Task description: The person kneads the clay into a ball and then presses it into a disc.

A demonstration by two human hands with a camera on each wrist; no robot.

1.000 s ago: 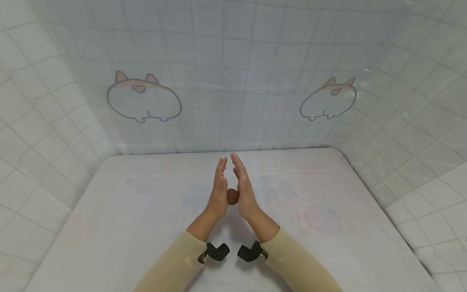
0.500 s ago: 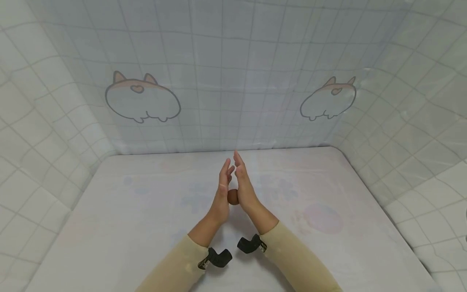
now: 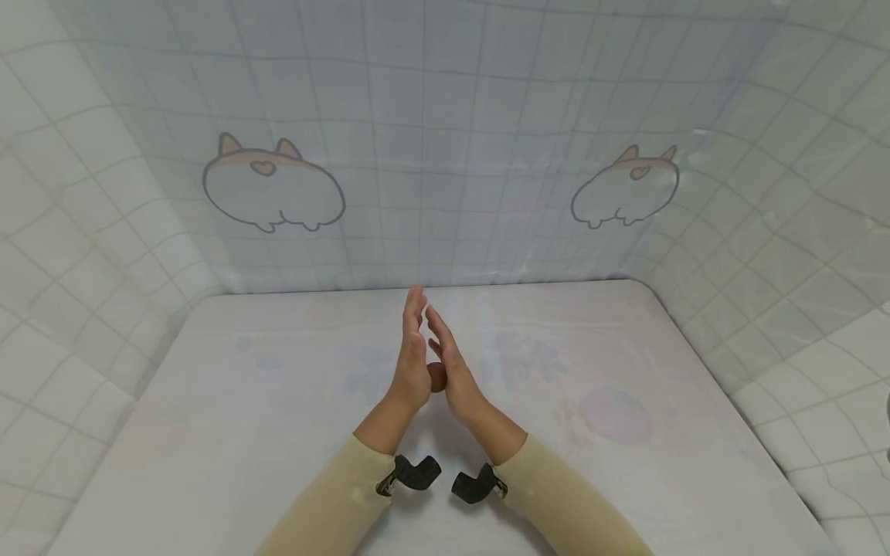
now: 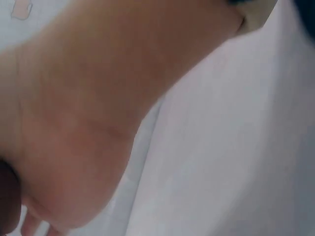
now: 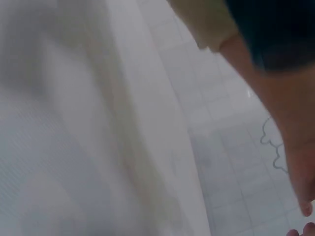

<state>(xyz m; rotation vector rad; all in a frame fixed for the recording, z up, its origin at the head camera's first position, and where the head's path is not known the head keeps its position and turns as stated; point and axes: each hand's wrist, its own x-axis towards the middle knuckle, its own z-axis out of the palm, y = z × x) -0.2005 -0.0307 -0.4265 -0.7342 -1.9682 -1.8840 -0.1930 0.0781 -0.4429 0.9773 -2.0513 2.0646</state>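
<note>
A small, smooth brown ball [image 3: 437,378] is pressed between the two palms in the head view; its material cannot be told. My left hand [image 3: 412,367] lies against its left side with fingers extended forward. On the other side, my right hand [image 3: 459,382] presses the ball with its fingers also extended, slanting up and left. The fingertips of both hands come close together in front of the ball. Part of the ball [image 4: 9,196] shows dark at the left edge of the left wrist view, against a palm. In the right wrist view a hand [image 5: 301,167] appears at the right edge.
Below the hands is a pale table [image 3: 243,448] with faint pastel prints. White grid-patterned curtains [image 3: 445,154] with dog drawings stand behind and at both sides. Black curved mounts [image 3: 417,472] are fixed at both beige sleeves [image 3: 577,494].
The palms slide against each other: since half a second ago the left hand has moved forward and the right hand back. Both hands and the ball have shifted slightly left.
</note>
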